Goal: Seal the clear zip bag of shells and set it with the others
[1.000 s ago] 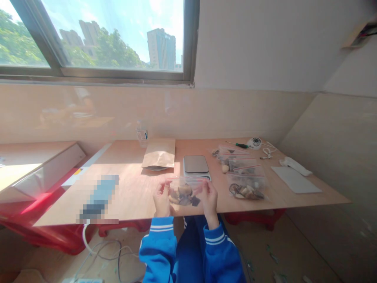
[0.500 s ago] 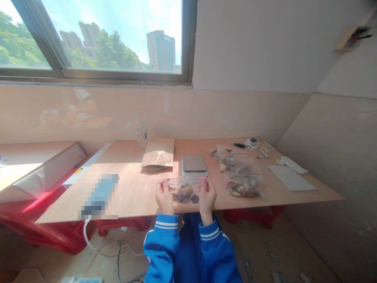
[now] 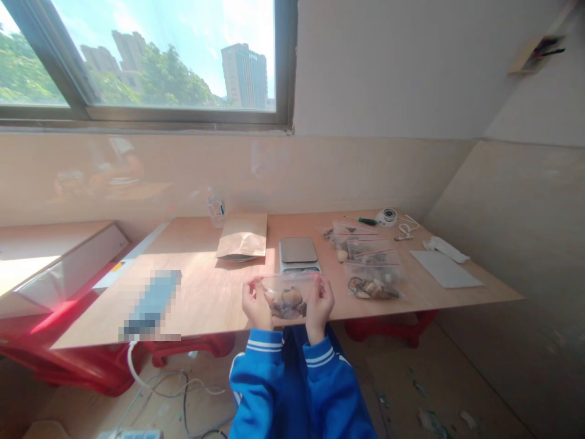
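A clear zip bag (image 3: 287, 299) with brown, dried-mushroom-like pieces inside hangs between my two hands at the table's front edge. My left hand (image 3: 256, 303) pinches its upper left corner, and my right hand (image 3: 320, 303) pinches the upper right corner. A reddish seal line runs along the top between them; whether it is closed I cannot tell. Just behind the bag stands a kitchen scale (image 3: 298, 251) with a bare metal plate. More filled zip bags (image 3: 373, 281) lie in an overlapping row to the right of my right hand.
A brown paper pouch (image 3: 243, 238) and a plastic bottle (image 3: 216, 208) are at the back left. A blurred-out device (image 3: 153, 302) with a cable lies front left. Back right are a green screwdriver (image 3: 367, 221), a white dome camera (image 3: 387, 216) and a white sheet (image 3: 445, 268).
The pieces in the bag have shifted and bunched toward the middle. Both hands keep their pinch on its corners. The whole view has swung slightly to the right.
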Motion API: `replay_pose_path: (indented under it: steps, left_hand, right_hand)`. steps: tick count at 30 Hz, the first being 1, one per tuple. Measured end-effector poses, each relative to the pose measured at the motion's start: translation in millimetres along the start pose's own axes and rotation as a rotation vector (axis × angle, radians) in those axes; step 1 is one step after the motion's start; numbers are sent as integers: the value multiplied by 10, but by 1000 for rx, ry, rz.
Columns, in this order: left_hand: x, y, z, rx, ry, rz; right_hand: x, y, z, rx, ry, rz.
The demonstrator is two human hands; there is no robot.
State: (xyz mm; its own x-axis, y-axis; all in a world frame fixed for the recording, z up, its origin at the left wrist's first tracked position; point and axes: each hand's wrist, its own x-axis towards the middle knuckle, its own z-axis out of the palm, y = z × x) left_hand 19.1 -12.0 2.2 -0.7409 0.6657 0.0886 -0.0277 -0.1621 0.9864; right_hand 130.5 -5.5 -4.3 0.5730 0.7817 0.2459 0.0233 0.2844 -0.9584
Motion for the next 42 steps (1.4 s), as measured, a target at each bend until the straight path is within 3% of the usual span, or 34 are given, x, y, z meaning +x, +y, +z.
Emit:
replay_pose_path:
  steps: [7,15,23,28,35,42]
  left_hand:
    - [44,-7,5,-140,-223,-81]
    - [147,-145,-30,-256,-212,-155]
    - [196,69,-183,-129,-328,-199]
    - [205,150,-226,-68,-327,-124]
    - [167,120,-190,-33,-244,-67]
    - [126,-6,-135,-82,-374,-95]
  right_hand:
    - [66,102,-36,-75,13,21]
    - [213,138,-199,-163,-192,-1]
    - [322,87,-313,-106,-248,-14]
    - [321,54,-331,-114,-231,-50]
    - [337,71,-374,-62,-242,-51]
    - [310,40,-322,89,-342,12]
